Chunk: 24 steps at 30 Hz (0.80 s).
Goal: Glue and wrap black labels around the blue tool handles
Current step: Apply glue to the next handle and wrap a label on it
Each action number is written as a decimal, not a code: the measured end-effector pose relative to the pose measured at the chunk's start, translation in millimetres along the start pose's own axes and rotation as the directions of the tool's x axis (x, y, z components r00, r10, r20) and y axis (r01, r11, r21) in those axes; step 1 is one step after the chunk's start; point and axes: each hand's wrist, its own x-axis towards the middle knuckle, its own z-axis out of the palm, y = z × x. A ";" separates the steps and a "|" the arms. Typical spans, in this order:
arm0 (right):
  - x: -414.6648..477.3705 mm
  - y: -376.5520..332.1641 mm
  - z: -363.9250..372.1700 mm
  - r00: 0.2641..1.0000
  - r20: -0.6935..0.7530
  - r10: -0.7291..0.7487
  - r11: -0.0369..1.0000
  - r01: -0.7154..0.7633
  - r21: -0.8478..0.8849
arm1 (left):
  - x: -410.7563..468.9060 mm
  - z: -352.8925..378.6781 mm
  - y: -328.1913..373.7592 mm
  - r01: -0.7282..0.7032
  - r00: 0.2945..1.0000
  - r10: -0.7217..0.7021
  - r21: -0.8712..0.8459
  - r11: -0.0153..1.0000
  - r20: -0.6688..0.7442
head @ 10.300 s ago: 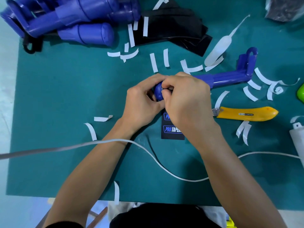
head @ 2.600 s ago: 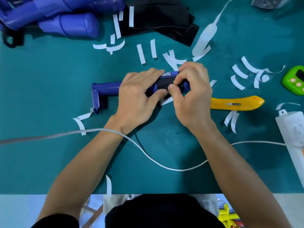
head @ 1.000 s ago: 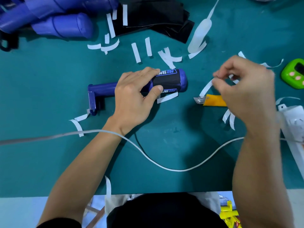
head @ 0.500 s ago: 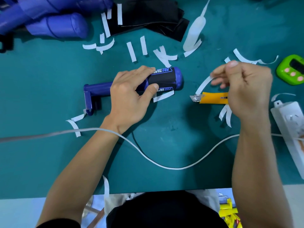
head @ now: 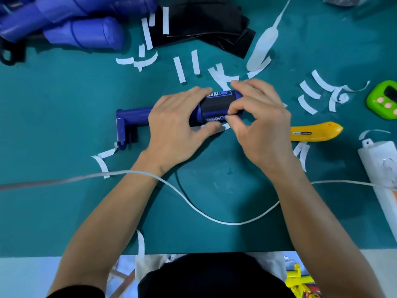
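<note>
The left hand (head: 176,127) is closed over the middle of a blue plastic tool handle (head: 134,115), fingers curled across its top and the thumb tucked under its near side. The right hand (head: 261,123) grips the handle's rounded right end, its fingers bent, with fingertips (head: 233,109) resting on the right edge of the black label with blue-and-white lettering (head: 214,106). The label is wrapped around the thick part of the handle between the two hands.

The handle lies crosswise on the teal-covered counter (head: 53,211), near its middle, with the thin shaft and hooked end pointing left.

A curled white paper strip (head: 224,126) lies on the counter just under the handle, by the left thumb. More white paper strips (head: 180,69) are scattered behind and to both sides of the hands. A yellow utility knife (head: 318,132) lies just right of the right hand, its blade end hidden behind that hand. Farther right sit a green plastic timer (head: 384,100) and a white power strip (head: 380,168), and a white cable (head: 214,218) loops across the counter under both forearms.

At the far edge are a stack of black label sheets (head: 204,24), a translucent white squeeze bottle with a long nozzle (head: 262,50) lying on its side, and, at the far left, a pile of blue tool handles (head: 81,33).
</note>
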 end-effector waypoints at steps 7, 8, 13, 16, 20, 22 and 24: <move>-1.5 6.7 -4.2 0.997 0.058 -0.048 0.989 0.039 0.145 | 5.0 2.4 -4.8 -0.028 1.000 0.028 0.055 0.998 0.003; -1.5 6.5 -6.1 0.997 0.067 -0.045 0.987 0.034 0.155 | 4.8 2.8 -5.4 -0.026 1.000 0.026 0.051 0.998 0.001; 10.0 12.0 -28.2 0.959 -0.151 0.240 0.913 -0.170 0.371 | 2.6 4.1 -6.1 -0.012 1.000 0.012 0.026 1.000 -0.005; 24.8 20.8 -42.9 0.881 -0.251 0.401 0.840 -0.244 0.485 | 2.5 4.8 -5.6 -0.005 1.000 0.005 0.019 1.000 0.005; 44.8 32.2 -45.6 0.874 -0.217 0.436 0.839 -0.307 0.449 | 2.3 5.3 -6.9 0.002 1.000 -0.003 0.025 1.000 0.007; 51.9 36.2 -43.2 0.863 -0.235 0.447 0.851 -0.329 0.409 | 2.4 5.0 -7.3 0.002 1.000 -0.002 0.029 1.000 0.008; 56.6 38.5 -39.7 0.851 -0.245 0.464 0.850 -0.350 0.393 | 2.4 4.9 -7.2 0.000 1.000 -0.001 0.031 1.000 0.013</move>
